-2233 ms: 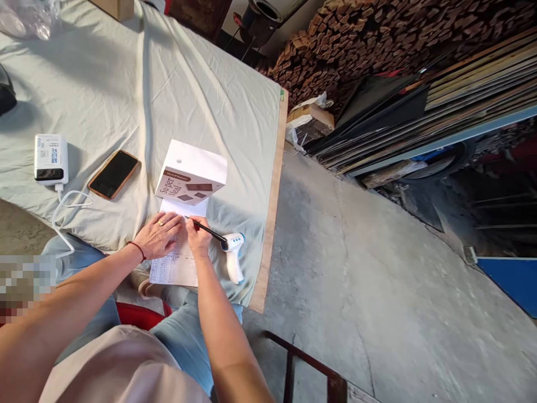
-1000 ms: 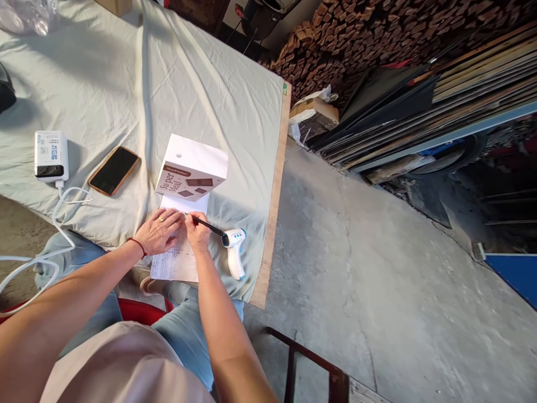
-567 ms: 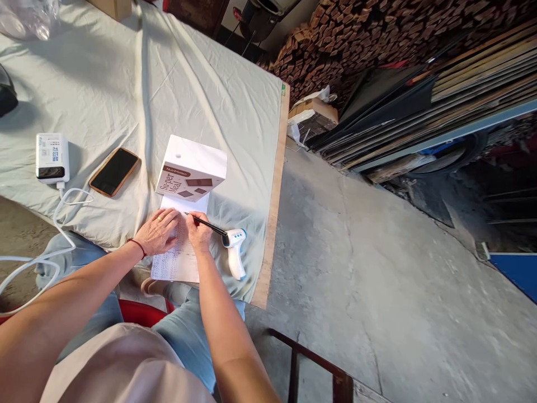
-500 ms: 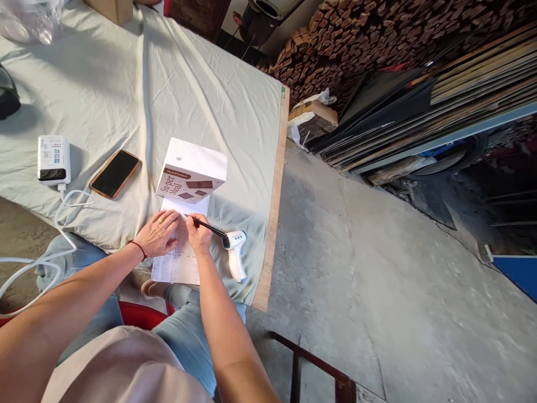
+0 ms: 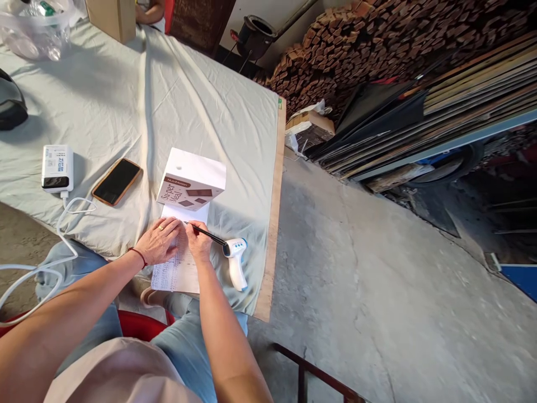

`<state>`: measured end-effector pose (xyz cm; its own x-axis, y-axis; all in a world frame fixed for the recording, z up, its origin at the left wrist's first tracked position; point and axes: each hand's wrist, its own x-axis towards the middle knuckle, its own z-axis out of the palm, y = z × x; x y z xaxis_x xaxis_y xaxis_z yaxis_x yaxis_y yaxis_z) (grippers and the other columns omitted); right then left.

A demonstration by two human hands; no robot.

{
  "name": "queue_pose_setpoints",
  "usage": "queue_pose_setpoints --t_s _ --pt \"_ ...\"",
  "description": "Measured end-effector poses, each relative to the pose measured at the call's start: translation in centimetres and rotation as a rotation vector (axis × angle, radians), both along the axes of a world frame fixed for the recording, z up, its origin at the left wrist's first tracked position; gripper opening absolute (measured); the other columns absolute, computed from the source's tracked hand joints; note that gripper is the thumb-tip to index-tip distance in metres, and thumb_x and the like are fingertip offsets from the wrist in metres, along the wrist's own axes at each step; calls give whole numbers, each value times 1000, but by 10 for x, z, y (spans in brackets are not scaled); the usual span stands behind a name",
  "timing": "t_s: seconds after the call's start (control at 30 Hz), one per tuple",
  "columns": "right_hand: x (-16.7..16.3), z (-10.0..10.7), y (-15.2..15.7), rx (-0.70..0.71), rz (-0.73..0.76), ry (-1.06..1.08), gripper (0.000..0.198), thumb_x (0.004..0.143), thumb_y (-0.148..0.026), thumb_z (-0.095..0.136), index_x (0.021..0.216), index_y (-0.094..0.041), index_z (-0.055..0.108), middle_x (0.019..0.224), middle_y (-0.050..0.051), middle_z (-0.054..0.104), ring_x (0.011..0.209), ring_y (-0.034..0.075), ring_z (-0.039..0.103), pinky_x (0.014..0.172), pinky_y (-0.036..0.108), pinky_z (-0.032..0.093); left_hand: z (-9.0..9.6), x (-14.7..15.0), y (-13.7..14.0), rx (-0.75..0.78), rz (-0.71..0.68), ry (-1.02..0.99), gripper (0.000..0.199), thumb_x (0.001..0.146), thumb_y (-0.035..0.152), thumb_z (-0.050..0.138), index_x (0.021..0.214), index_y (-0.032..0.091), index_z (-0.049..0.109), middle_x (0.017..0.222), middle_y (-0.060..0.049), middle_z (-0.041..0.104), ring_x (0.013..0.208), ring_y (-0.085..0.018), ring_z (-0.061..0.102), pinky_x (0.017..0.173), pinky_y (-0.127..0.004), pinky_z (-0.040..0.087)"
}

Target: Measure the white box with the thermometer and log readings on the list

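A sheet of paper (image 5: 178, 275) with rows of handwriting lies at the table's near edge. My left hand (image 5: 158, 242) rests flat on its left side, fingers stretched out. In my right hand (image 5: 199, 242) is a black pen (image 5: 213, 235), its tip at the paper's upper part. Just beyond the hands stands a white and brown box (image 5: 193, 176) printed "Super Meal", covering the paper's far end. A white and blue infrared thermometer (image 5: 237, 264) lies right of my right hand, close to the pen's back end.
On the cloth-covered table (image 5: 235, 129) lie a phone (image 5: 117, 182) and a white power bank (image 5: 57, 168) with a cable. A plastic tub (image 5: 36, 31) and a cardboard box (image 5: 111, 19) stand at the far left, near another person's arm (image 5: 150, 12). Stacked firewood (image 5: 335, 50) lies beyond.
The view has shifted slightly, so the table things appear a little lower. My left hand stays on the paper, and the pen remains in my right hand at nearly the same spot.
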<state>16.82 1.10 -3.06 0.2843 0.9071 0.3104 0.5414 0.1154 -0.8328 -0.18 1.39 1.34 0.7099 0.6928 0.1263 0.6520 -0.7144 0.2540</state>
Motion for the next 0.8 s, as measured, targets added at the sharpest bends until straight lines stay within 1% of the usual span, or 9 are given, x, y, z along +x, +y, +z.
queue_pose_setpoints --t_s 0.3,0.47,0.63,0.8 --pt "-1 1 0 -8 -6 -33 26 90 -44 46 86 -24 61 80 4 71 75 17 66 75 31 57 2 0 -1 -2 6 7 56 85 33 56 135 9 50 148 -17 47 143 -29 34 121 -44 24" --pt "-1 1 1 -20 11 -36 27 90 -45 46 87 -23 62 81 4 72 75 17 67 75 31 57 4 0 -1 -11 7 9 56 85 34 56 136 10 49 148 -16 47 143 -28 35 121 -44 23" --pt "-1 1 0 5 12 -16 27 90 -45 47 87 -23 61 80 4 71 75 17 67 75 31 57 1 0 -1 1 1 0 56 85 34 55 135 8 50 148 -16 46 143 -29 35 122 -44 23" --pt "-1 1 1 -9 1 -42 26 90 -45 46 86 -24 61 80 4 71 76 17 66 75 31 57 0 0 0 5 -4 -2 56 86 34 55 135 8 49 148 -17 46 143 -29 34 122 -45 23"
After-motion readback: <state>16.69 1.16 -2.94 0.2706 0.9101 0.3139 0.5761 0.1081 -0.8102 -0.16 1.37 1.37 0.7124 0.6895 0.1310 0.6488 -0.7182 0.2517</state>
